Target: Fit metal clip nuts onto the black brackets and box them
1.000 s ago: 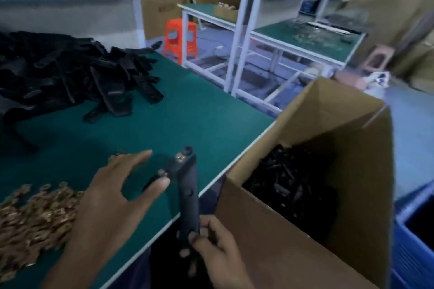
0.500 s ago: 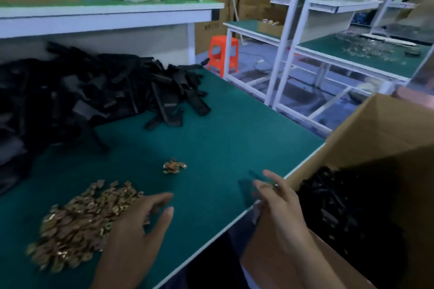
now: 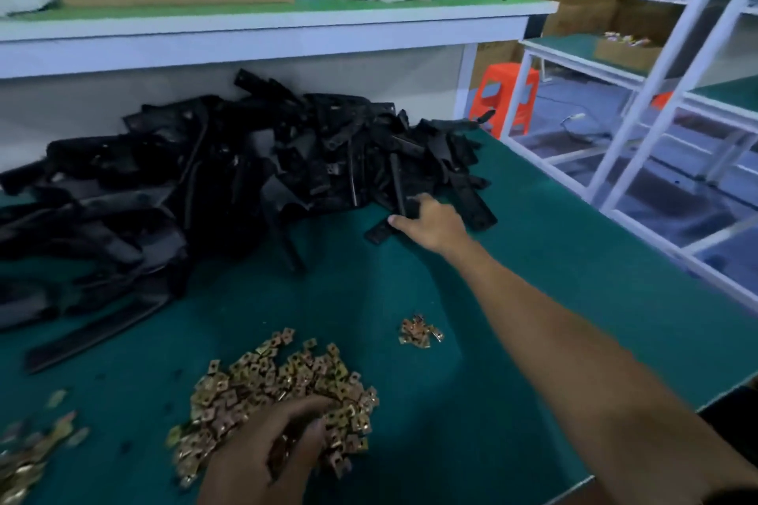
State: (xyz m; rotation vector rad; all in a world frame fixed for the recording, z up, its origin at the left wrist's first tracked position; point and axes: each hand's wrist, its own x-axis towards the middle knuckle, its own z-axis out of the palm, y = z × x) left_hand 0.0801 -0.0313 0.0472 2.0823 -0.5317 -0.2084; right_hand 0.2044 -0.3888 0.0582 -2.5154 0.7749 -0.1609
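Pickup risk: snagging.
My right hand (image 3: 430,219) touches a bracket (image 3: 379,233), grip unclear; left hand (image 3: 266,455) fingers pinch clip nuts (image 3: 287,377). Tangled pile (image 3: 205,176) may drag along.

The black brackets (image 3: 246,176) lie in a loose, tangled heap along the back of the green bench (image 3: 533,258). They are flat, dark, mostly long strips pointing every way. One long strip (image 3: 94,336) lies flat at the heap's near left edge. At the right front edge, a short bracket (image 3: 379,233) lies flat, held between the thumb and fingers of the right hand (image 3: 430,221). The clip nuts (image 3: 287,377) are small, square, brass-coloured pieces in a low mound near the front edge, where the left hand (image 3: 262,455) grips into them. A small cluster (image 3: 420,332) sits apart to the right, and more nuts (image 3: 24,455), blurred, lie at the far left.
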